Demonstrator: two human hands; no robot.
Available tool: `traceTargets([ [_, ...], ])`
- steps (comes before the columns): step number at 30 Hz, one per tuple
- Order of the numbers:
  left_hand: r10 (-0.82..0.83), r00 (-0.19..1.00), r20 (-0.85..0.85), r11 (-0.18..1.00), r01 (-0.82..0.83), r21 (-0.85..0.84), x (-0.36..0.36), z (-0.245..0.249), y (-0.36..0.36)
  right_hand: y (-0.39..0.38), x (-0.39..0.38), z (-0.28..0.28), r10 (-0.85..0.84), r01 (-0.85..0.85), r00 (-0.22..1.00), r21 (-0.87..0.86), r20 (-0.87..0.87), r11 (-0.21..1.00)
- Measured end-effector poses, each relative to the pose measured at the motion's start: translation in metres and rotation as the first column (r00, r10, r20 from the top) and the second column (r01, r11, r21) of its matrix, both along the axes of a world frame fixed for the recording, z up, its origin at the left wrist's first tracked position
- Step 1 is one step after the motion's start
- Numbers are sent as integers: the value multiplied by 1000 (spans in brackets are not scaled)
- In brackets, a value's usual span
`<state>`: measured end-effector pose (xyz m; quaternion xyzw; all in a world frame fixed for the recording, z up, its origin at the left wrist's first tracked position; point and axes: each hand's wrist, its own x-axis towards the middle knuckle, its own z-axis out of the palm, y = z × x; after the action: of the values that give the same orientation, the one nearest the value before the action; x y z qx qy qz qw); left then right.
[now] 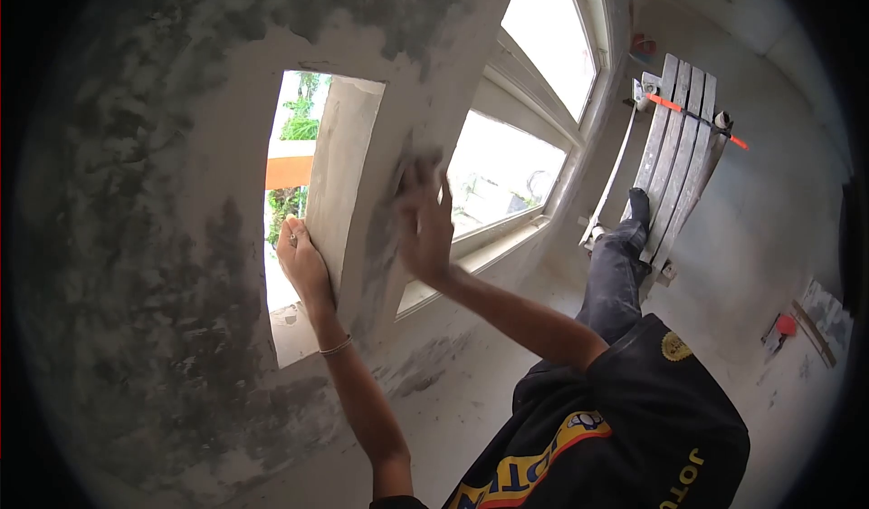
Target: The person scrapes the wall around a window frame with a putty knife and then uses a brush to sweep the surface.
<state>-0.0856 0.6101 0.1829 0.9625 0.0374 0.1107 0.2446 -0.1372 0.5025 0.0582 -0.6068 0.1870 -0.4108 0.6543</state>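
Grey plastered wall pier (380, 174) stands between a small rectangular window opening (294, 147) and a large glazed window (502, 178). My left hand (303, 264) rests against the pier's opening-side edge; I cannot tell whether it grips anything. My right hand (424, 219), blurred, lies flat on the pier's face with its fingers spread wide.

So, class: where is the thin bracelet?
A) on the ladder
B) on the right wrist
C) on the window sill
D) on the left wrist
D: the bracelet circles the wrist below the left hand, which rests at the edge of the wall opening; the wrist of the right hand is bare.
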Motion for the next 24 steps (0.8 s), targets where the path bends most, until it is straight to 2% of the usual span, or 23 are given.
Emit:
traceTargets([
  [2,-33,999,5,999,33,-31,2,-3,4,44,-41,-17,245,-241,958,-43,148,970],
  [4,-27,1000,0,998,27,-53,-3,2,-4,45,-54,-27,365,-352,921,-111,138,929],
  [6,-19,1000,-3,996,19,-83,-1,3,-6,14,-31,-22,226,-209,969,-157,98,965],
  [8,-14,1000,-25,999,15,30,1,1,4,-28,19,-11,15,-9,997,-67,77,998],
  [9,2,1000,-27,1000,-2,26,2,0,4,-40,26,4,31,-26,997,-71,75,997],
  [10,-2,1000,-7,1000,2,15,2,0,-1,-50,31,23,111,-126,987,138,115,982],
  [11,-6,1000,9,1000,6,11,-1,1,-3,-49,30,35,178,-225,970,344,163,912],
  [12,6,1000,4,1000,-6,18,-4,2,-4,-32,22,32,28,-28,979,-3,200,1000],
  [14,8,1000,-13,999,-9,-42,-3,5,-11,13,-15,-4,262,-210,935,-225,238,952],
  [15,6,999,-42,1000,-5,24,-2,6,-5,22,-27,-19,272,-217,930,-226,249,950],
  [16,21,999,-30,1000,-20,22,-2,7,-2,27,-38,-36,454,-385,884,-384,107,839],
  [17,27,1000,-14,999,-27,29,-2,6,-4,24,-46,-49,592,-538,803,-505,-64,675],
  [18,34,999,0,999,-34,35,-3,6,-9,6,-38,-48,507,-441,860,-592,-62,674],
  [19,79,996,-34,996,-78,36,-5,8,-13,-6,-25,-44,283,-273,958,-499,-57,822],
  [20,96,995,-33,995,-95,30,-6,8,-16,-17,-7,-53,254,-235,965,-219,65,947],
  [22,91,995,36,991,-94,98,-6,8,-18,-56,36,-21,-19,49,982,-151,189,987],
  [24,115,993,-22,991,-114,67,-9,11,-19,-45,30,11,61,-71,963,26,264,997],
])
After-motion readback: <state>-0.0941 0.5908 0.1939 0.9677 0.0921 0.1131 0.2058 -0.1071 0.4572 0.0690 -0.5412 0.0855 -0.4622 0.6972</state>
